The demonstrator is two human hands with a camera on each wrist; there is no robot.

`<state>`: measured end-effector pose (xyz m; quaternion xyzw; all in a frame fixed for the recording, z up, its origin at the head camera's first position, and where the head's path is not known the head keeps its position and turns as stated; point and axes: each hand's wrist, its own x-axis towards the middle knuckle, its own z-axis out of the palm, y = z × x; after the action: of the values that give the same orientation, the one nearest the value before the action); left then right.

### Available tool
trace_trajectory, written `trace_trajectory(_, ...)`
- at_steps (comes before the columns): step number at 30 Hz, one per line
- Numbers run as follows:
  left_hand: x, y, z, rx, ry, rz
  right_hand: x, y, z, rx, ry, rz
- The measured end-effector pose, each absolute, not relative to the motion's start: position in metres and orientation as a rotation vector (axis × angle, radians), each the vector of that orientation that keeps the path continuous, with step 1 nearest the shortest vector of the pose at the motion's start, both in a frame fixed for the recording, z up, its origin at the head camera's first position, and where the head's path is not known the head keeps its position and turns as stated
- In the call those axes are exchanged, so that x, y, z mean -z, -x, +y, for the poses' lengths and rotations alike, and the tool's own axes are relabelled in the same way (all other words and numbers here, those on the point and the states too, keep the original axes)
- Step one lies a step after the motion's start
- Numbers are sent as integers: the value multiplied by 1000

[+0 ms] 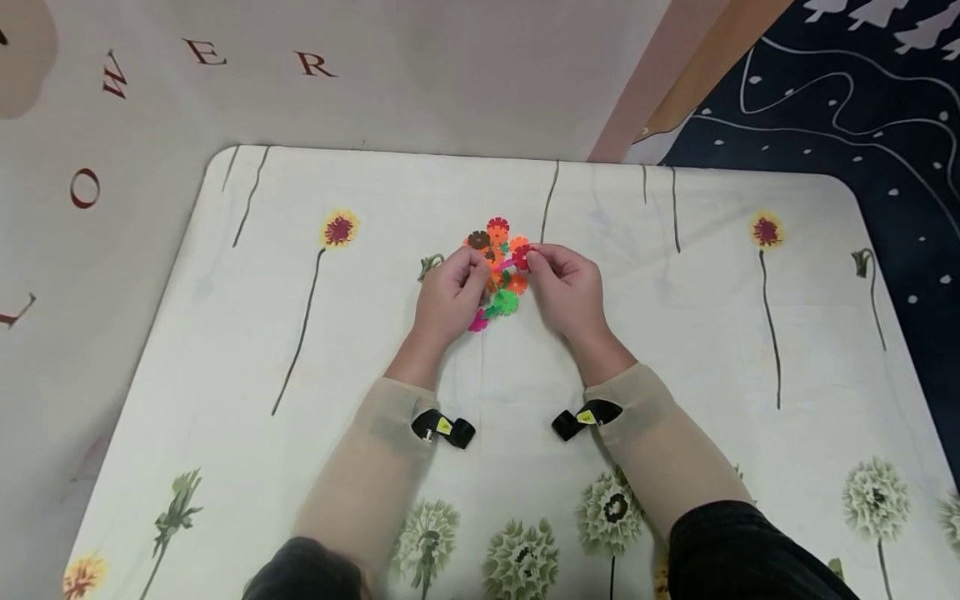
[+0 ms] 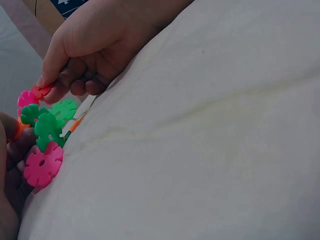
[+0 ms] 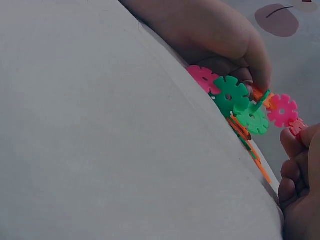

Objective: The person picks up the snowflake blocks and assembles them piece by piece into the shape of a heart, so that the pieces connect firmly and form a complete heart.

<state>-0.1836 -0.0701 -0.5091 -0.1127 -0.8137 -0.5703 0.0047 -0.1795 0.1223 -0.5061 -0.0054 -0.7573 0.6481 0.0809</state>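
Slotted plastic snowflake discs are joined into a small chain between my two hands. My left hand (image 1: 448, 293) pinches an orange disc (image 3: 261, 95) of that chain. Thumb and fingertips of my right hand (image 1: 573, 287) grip a red disc (image 1: 521, 256) at the other end, next to a pink disc (image 3: 283, 110). Green discs (image 2: 48, 131) hang in the middle, and a larger pink disc (image 2: 44, 166) sits close beneath my left fingers. Just beyond the hands, loose orange, red and brown discs (image 1: 498, 236) lie in a pile, partly hidden by the chain.
A white tablecloth (image 1: 480, 375) printed with flowers and stems covers the table. Behind its far edge rises a pale wall (image 1: 450, 92) with letters on it. Dark patterned fabric (image 1: 847, 108) hangs at the right. Small black cameras (image 1: 587, 419) are strapped to both wrists.
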Motion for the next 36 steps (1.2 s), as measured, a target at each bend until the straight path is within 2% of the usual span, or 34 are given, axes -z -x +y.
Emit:
trace_trajectory(22, 505, 182, -73, 1751, 387, -2588, 503, 179, 124, -1946, 3, -2349)
trace_trajectory(36, 506, 182, -72, 1871, 323, -2477, 505, 178, 121, -1975, 10, -2325)
